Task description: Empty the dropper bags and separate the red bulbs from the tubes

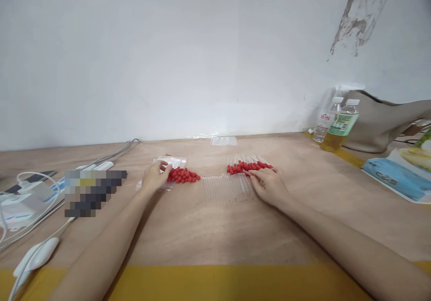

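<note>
My left hand (155, 175) is at the left end of a loose pile of red rubber bulbs (183, 175), thumb and fingers curled together on a bulb there. The pile lies on a clear plastic bag (177, 162). Just right of it, thin clear dropper tubes (225, 189) lie side by side in a row. Above that row, several tubes fitted with red bulbs (240, 166) lie with their clear ends pointing to the wall. My right hand (269, 184) is closed in a pinch at these, on a dropper with a red end; the fingers partly hide it.
Left are a power strip (101, 167) with chargers, cables, a white mouse-shaped item (36, 257) and a pixelated patch. A flat clear bag (224, 141) lies by the wall. Right stand two bottles (341, 124), a grey-beige bag (370, 121) and a blue tissue pack (393, 180).
</note>
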Available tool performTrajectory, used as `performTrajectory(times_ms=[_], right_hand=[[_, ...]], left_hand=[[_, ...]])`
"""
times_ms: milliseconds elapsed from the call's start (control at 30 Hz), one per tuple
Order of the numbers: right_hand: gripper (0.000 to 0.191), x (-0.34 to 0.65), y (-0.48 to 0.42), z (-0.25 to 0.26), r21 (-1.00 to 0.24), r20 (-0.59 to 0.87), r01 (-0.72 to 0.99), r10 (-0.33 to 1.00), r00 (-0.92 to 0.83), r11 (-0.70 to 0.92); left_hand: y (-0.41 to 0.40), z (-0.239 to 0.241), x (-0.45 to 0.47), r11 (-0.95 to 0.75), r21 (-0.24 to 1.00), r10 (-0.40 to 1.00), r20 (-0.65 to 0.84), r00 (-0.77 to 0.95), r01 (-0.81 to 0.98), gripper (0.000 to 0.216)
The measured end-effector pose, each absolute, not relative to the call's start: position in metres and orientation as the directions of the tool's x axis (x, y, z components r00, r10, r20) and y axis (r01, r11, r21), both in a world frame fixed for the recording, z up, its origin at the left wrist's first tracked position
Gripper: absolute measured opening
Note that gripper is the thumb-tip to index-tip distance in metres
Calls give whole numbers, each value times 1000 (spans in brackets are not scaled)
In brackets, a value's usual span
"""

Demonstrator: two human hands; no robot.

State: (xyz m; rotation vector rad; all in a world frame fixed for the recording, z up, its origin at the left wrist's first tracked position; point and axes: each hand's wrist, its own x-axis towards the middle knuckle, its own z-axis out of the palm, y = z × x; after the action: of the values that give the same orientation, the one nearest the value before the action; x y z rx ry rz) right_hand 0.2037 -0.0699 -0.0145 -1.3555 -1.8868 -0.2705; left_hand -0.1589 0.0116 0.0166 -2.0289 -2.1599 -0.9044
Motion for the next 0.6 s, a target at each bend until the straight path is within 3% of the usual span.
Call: performTrajectory(times_ms=[67, 167, 300, 467, 600], right_hand=[[24, 204, -71, -15, -213, 683, 888, 712, -163, 408], [25, 205, -72, -16, -158, 651, 902, 729, -211, 402], [24, 201, -76, -17, -94, 624, 909, 735, -264, 406], [19, 192, -81, -16, -114, 566, 911, 779, -270, 397], [22, 188, -83, -13, -229, 491, 898, 841, -228, 377]], left_hand=[[7, 19, -158, -28, 340, 881, 452, -137, 940, 33], [-5, 22, -148, -57, 238, 769, 629, -109, 970, 32], [-29, 21, -112, -266, 57, 599, 792, 119, 962, 25], [-45, 17, -54, -639, -59, 549, 664, 508, 767, 17], [-27, 14, -14, -755, 14, 539, 585, 607, 656, 16]])
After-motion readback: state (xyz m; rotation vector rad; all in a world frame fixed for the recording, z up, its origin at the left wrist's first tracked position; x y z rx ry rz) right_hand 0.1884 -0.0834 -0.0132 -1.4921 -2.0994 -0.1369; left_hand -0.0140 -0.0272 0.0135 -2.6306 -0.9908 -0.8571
